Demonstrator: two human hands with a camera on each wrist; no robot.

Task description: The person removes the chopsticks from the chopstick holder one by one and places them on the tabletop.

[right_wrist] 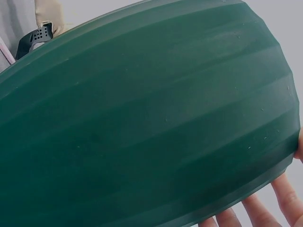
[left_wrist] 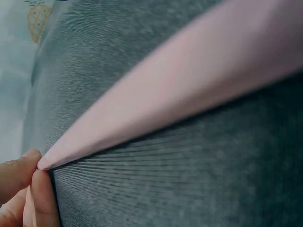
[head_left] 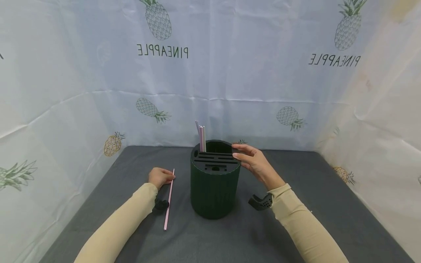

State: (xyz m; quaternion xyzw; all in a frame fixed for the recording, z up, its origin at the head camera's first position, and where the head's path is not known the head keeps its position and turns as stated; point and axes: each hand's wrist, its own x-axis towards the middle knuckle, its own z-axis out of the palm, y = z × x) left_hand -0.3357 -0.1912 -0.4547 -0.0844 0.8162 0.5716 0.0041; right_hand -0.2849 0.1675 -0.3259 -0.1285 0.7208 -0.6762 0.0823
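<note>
My left hand point(head_left: 160, 177) pinches the far end of a thin pink chopstick point(head_left: 167, 212) between thumb and fingertips, as the left wrist view also shows. The chopstick point(left_wrist: 156, 90) slants low along the grey cloth. To its right stands an upright dark green ribbed holder point(head_left: 213, 193) with a slotted black top. My right hand point(head_left: 256, 160) touches the holder's right rim with loosely extended fingers. In the right wrist view, the holder's green wall point(right_wrist: 151, 113) fills most of the frame, and fingers point(right_wrist: 258, 210) lie along its edge. Several pale sticks point(head_left: 202, 138) rise from its back left compartment.
A dark grey cloth point(head_left: 138, 233) covers the table. White curtains point(head_left: 230, 73) with pineapple prints hang behind it and on both sides. A black wrist camera point(head_left: 261, 202) juts inward from the right wrist, close to the holder.
</note>
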